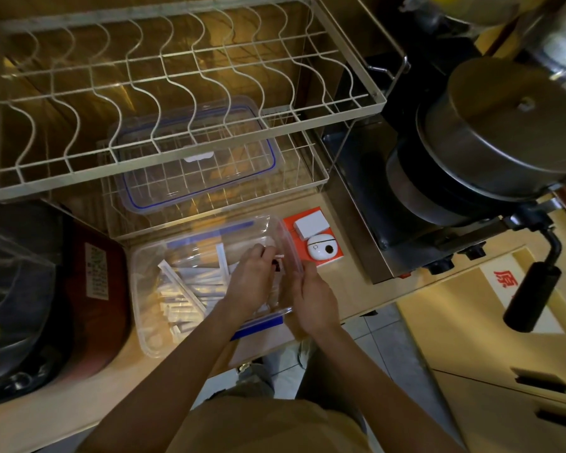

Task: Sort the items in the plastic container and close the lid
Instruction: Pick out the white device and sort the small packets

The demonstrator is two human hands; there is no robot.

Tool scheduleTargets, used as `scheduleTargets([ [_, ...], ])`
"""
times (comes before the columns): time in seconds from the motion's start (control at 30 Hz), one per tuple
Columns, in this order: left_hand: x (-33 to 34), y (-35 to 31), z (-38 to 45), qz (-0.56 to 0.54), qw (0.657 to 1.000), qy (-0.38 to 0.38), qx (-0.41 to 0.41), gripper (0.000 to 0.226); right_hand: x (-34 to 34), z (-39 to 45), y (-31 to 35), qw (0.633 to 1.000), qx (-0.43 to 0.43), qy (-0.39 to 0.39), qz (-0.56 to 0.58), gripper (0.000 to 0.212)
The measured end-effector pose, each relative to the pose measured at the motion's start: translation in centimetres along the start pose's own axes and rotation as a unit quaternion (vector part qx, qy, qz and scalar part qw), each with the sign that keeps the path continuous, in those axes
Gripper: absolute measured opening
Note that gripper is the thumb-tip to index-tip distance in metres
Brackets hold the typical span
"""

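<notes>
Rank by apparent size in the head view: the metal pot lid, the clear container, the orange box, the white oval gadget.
1. Metal pot lid, though nearer the camera.
2. Clear container.
3. Orange box.
4. White oval gadget.

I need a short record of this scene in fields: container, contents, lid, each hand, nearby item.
container: clear plastic container, open, on the counter
contents: white packets piled inside
lid: clear lid, blue seal, on the lower rack behind
left hand: inside the container, pinching a small item
right hand: at the container's right wall
nearby item: orange box to its right
</notes>
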State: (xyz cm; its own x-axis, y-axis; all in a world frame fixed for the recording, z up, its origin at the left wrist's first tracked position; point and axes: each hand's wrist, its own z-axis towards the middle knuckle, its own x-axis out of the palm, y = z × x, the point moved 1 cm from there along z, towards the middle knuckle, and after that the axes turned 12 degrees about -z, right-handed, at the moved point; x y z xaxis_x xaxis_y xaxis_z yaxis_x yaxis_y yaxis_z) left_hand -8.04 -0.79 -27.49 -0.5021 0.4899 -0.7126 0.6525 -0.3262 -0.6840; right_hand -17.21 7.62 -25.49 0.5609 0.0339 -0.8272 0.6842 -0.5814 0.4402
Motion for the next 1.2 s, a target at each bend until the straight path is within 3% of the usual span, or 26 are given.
scheduleTargets([
  [0.23,-0.3,0.1,0.4,-0.004,0.999,0.034,-0.017,0.031,-0.4,0.0,-0.1,1.000,-0.004,0.008,-0.019,0.030],
  [0.33,-1.4,-0.2,0.4,-0.130,0.990,-0.007,-0.062,0.026,-0.9,0.0,-0.2,0.998,-0.016,-0.050,-0.038,0.037],
  [0.4,-2.6,-0.4,0.2,-0.279,0.952,-0.012,-0.126,0.028,-1.6,0.0,0.1,0.993,-0.051,-0.100,-0.023,0.033],
  [0.47,-3.7,-0.3,-0.3,-0.422,0.891,0.009,-0.170,0.032,-2.3,0.1,0.9,0.990,-0.101,-0.103,-0.003,0.032],
  [0.6,-4.8,-0.5,-1.3,-0.531,0.819,0.037,-0.216,0.029,-2.1,0.6,2.8,0.980,-0.191,-0.019,-0.056,0.062],
  [0.67,-4.8,-0.6,-1.5,-0.550,0.801,0.030,-0.235,0.027,-1.6,0.6,3.5,0.970,-0.210,-0.020,-0.120,0.072],
  [0.87,-4.7,-0.7,-2.5,-0.518,0.820,0.022,-0.244,0.027,-1.1,0.4,4.6,0.958,-0.221,-0.026,-0.183,0.065],
  [0.97,-4.8,-0.7,-2.8,-0.530,0.809,0.032,-0.253,0.024,-1.5,0.3,4.9,0.956,-0.213,-0.001,-0.201,0.057],
  [1.07,-4.9,-0.5,-2.9,-0.542,0.798,0.019,-0.264,0.022,-1.4,0.1,4.6,0.966,-0.189,-0.026,-0.174,0.053],
  [1.2,-4.9,0.0,-2.6,-0.517,0.823,-0.017,-0.234,0.022,-1.3,0.3,3.6,0.970,-0.183,-0.049,-0.153,0.059],
])
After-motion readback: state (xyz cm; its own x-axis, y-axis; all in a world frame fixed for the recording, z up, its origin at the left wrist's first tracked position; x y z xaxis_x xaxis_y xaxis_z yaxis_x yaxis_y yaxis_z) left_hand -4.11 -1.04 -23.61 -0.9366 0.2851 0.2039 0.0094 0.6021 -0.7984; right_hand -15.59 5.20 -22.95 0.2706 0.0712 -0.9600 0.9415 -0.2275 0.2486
